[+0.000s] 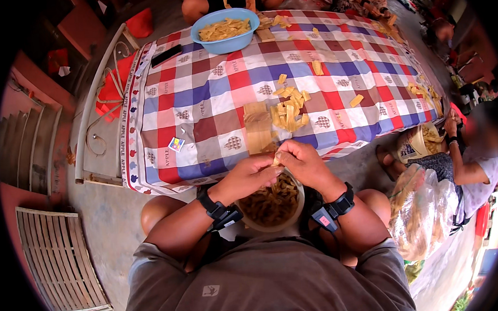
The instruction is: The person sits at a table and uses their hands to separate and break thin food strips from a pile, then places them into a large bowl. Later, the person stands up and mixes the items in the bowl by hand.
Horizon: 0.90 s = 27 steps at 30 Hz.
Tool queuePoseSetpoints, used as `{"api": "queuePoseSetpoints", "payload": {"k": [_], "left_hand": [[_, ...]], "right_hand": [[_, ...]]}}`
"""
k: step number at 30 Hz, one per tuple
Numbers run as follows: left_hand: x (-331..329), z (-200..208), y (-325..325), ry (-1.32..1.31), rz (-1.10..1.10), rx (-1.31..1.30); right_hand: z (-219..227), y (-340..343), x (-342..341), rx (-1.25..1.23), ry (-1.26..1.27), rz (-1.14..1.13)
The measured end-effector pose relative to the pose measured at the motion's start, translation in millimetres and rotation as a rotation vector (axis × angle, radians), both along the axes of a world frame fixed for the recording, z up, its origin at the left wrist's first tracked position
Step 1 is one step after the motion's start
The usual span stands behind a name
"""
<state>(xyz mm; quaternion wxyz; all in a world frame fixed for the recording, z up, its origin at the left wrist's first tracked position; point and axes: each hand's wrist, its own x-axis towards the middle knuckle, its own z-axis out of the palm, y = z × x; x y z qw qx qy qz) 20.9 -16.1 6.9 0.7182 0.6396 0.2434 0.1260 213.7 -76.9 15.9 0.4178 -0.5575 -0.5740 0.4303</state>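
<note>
My left hand (248, 178) and my right hand (307, 165) meet at the near edge of the cloth-covered table. Between their pinched fingertips is a small pale-yellow strip (276, 161), largely hidden by the fingers. Right below them, between my knees, a round pale tub (301, 204) holds many brownish-yellow strips (269, 207). Just beyond my hands, a flat wooden board (257, 124) lies on the tablecloth. Beside it on the right is a loose heap of pale-yellow strips (289, 112).
The checked tablecloth (213, 96) bears a blue basin (225, 46) of strips, a dark phone (167, 55) and a small packet (176, 144). Other people sit at the far side and right. At right stand a bucket (412, 147) and a clear plastic bag (421, 214).
</note>
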Motion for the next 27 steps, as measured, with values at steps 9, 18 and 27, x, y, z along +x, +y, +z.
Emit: {"api": "queuePoseSetpoints", "payload": {"k": [9,18,27], "left_hand": [[3.4,-22.6,6.3,-0.011,0.071,0.226],[1.6,9.7,10.2,-0.215,0.301,-0.052],[-2.9,24.8,13.4,-0.327,0.294,-0.212]], "right_hand": [[-0.5,-1.7,-16.7,0.265,-0.324,-0.096],[-30.1,-5.9,-10.7,0.126,0.253,-0.087],[-20.4,-4.1,-13.7,-0.087,0.225,0.145]]}}
